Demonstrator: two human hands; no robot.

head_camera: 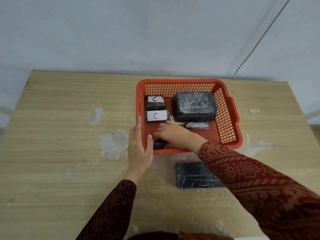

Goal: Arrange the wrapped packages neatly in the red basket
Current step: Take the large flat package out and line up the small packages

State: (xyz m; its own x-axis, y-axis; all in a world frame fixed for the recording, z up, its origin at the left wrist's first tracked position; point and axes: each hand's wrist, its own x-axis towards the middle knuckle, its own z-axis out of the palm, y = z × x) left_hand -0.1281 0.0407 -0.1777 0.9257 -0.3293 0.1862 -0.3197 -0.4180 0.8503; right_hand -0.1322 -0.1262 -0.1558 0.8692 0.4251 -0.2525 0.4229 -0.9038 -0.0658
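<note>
The red basket (226,108) stands on the wooden table. Inside, two small black packages labelled C lie along the left wall, one at the back (154,102) and one in front of it (156,116). A large black wrapped package (194,105) fills the back right, with a thin dark package (197,125) in front of it. My right hand (173,134) reaches into the front left corner and rests on a small black package (159,144). My left hand (138,148) grips the basket's left front corner. A flat dark package (192,175) lies on the table before the basket.
The table (69,118) has worn white patches left of the basket. A wall rises behind the table's far edge, and a cable (259,38) runs down it at the right.
</note>
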